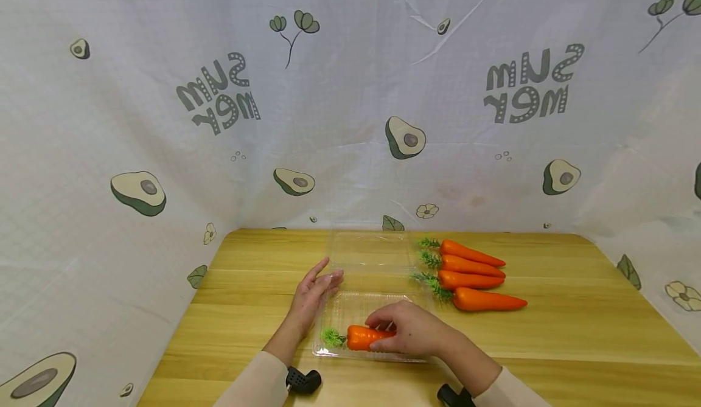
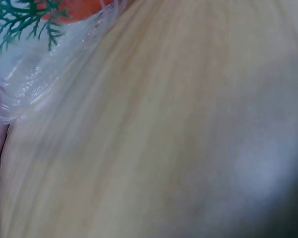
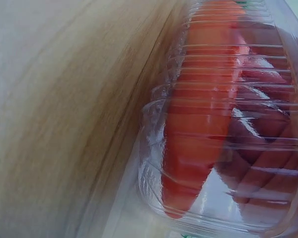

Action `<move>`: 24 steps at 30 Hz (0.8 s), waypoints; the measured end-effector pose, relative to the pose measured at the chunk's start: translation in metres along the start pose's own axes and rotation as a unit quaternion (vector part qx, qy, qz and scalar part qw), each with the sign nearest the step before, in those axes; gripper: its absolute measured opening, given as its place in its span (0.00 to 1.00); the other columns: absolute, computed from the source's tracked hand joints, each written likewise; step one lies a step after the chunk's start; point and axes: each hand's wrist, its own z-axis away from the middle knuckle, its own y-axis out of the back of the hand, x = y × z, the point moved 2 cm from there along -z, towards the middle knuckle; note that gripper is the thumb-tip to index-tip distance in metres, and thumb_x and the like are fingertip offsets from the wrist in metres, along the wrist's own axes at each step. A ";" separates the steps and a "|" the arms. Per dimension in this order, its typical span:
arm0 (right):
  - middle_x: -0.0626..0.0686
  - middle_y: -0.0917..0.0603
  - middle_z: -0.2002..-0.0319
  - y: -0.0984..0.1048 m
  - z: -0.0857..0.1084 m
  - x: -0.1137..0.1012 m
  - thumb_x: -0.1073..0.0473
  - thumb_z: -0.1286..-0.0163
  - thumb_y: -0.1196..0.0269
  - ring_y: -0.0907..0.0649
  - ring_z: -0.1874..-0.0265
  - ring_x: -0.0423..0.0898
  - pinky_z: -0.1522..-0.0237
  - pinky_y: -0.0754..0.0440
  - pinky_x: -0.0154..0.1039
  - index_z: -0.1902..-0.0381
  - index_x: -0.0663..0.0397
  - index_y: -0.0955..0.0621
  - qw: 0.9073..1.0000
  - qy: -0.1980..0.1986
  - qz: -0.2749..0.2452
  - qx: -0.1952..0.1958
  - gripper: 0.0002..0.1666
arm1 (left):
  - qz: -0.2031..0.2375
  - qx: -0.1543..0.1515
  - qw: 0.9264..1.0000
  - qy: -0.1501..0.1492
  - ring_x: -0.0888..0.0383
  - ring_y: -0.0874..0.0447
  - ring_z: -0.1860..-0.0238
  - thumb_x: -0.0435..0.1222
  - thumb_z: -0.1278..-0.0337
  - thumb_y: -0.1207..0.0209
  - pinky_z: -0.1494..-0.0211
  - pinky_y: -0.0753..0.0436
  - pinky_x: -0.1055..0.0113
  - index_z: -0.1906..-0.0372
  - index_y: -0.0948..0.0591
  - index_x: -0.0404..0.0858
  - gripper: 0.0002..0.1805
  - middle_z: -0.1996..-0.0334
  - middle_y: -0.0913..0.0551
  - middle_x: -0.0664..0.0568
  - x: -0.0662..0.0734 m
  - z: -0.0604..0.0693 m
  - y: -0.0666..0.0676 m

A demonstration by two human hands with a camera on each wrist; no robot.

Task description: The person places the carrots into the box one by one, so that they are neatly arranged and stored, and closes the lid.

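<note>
A clear plastic clamshell container (image 1: 323,352) lies on the table with its lid (image 1: 372,250) folded back. Inside the base, along the near side, is an orange toy carrot (image 1: 358,337) with its green top to the left. My right hand (image 1: 416,329) grips this carrot between thumb and fingers. Through the ribbed container wall, the right wrist view shows the carrot (image 3: 201,109) and the curled fingers (image 3: 260,163) beside it. At the container's left edge rests my left hand (image 1: 309,300), its fingers extended. Only a sliver of that hand shows in the left wrist view.
Several more toy carrots (image 1: 479,299) lie in a column right of the container, green tops to the left. The wooden table (image 1: 246,316) meets a white avocado-print cloth (image 1: 350,121) at the back and sides. Black wrist devices (image 1: 303,381) sit below both wrists.
</note>
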 end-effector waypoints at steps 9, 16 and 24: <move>0.49 0.10 0.52 0.009 0.006 -0.002 0.43 0.33 0.30 0.13 0.55 0.40 0.51 0.13 0.40 0.48 0.53 0.13 0.999 -0.009 -0.026 0.038 0.24 | 0.006 0.000 1.000 -0.003 0.37 0.26 0.30 0.34 0.23 0.50 0.25 0.30 0.46 0.20 0.43 0.36 0.33 0.34 0.23 0.32 0.000 0.000 0.000; 0.55 0.10 0.52 0.026 0.022 0.000 0.48 0.30 0.31 0.13 0.57 0.47 0.53 0.13 0.42 0.49 0.54 0.13 0.993 0.023 -0.022 0.116 0.20 | 0.000 0.000 1.000 -0.005 0.37 0.25 0.31 0.34 0.23 0.50 0.25 0.30 0.45 0.20 0.44 0.35 0.32 0.34 0.23 0.31 0.000 0.001 -0.001; 0.52 0.09 0.55 0.045 0.041 0.009 0.50 0.32 0.30 0.13 0.57 0.47 0.53 0.12 0.44 0.51 0.46 0.13 0.982 0.009 -0.001 0.188 0.14 | -0.002 0.000 1.000 -0.005 0.37 0.25 0.31 0.34 0.23 0.51 0.25 0.29 0.46 0.20 0.44 0.35 0.33 0.34 0.23 0.31 0.001 0.000 -0.001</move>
